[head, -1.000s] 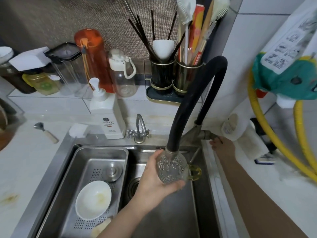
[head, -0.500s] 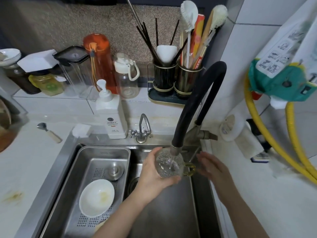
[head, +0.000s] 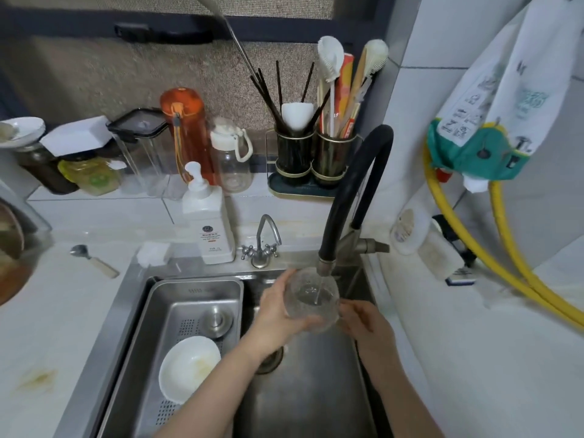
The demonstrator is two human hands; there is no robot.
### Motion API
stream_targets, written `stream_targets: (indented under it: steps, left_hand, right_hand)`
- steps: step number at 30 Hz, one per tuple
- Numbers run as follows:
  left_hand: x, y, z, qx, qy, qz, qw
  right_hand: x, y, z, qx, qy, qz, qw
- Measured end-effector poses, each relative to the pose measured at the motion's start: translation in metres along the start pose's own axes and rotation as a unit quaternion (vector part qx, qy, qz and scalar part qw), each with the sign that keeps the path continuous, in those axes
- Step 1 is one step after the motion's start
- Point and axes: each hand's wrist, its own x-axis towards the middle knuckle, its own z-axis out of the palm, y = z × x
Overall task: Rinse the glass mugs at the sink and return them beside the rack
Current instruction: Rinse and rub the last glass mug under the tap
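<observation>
Two hands at the sink (head: 316,406): your left hand (head: 278,311) wraps the round, textured glass mug (head: 311,300), mouth up under the black hose faucet (head: 350,197); a thin stream enters. Your right hand (head: 363,320) touches the mug's right side; whether it grips, cannot tell.

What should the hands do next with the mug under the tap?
Probably swirl and tip the glass mug to pour out over the sink. The left hand grips its side under the black faucet; water runs in, and the right hand is at the handle side.
</observation>
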Motion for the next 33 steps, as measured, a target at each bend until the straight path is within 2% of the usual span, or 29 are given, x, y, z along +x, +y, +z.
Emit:
stream_targets:
  steps: [2,5,9,11,16,20,22,25,27,30,33]
  left_hand:
    - [-0.003,0.01,0.014,-0.018,0.004,0.011,1.0]
    - [-0.023,-0.009,0.019,-0.003,-0.003,0.021,1.0]
    - [-0.023,-0.037,-0.003,-0.034,0.025,-0.022,0.999]
    - [-0.013,-0.024,-0.004,-0.067,0.024,-0.022,0.997]
    - [-0.02,-0.016,0.017,-0.073,-0.041,-0.019,0.996]
    - [-0.027,-0.034,0.0,-0.109,0.012,-0.053,0.993]
    - [-0.018,-0.027,0.0,-0.119,0.021,-0.051,0.991]
    - [-0.017,-0.009,0.02,-0.09,-0.016,-0.022,0.996]
    - [-0.027,-0.009,0.024,-0.082,-0.032,-0.031,0.996]
    - [-0.03,-0.024,0.002,-0.094,-0.008,-0.077,0.993]
    - [-0.015,-0.029,-0.008,-0.072,0.016,-0.074,0.994]
  right_hand:
    - [-0.006,0.008,-0.007,-0.004,0.02,0.005,1.0]
    - [-0.03,0.026,-0.005,-0.008,0.058,0.019,0.998]
    - [-0.034,0.015,0.019,-0.017,0.021,-0.025,0.999]
    - [-0.027,0.002,0.023,-0.012,0.037,-0.032,0.999]
    - [-0.042,0.012,0.005,-0.043,0.086,-0.012,0.995]
    - [-0.045,0.011,0.024,-0.051,0.049,-0.033,0.997]
    - [-0.036,0.002,0.026,-0.065,0.061,-0.043,0.995]
    - [-0.035,0.002,0.009,-0.102,0.099,-0.043,0.989]
    - [-0.045,0.006,0.002,-0.116,0.11,-0.038,0.986]
    - [-0.048,0.0,0.017,-0.109,0.059,-0.056,0.991]
    - [-0.034,-0.012,0.026,-0.084,0.044,-0.06,0.994]
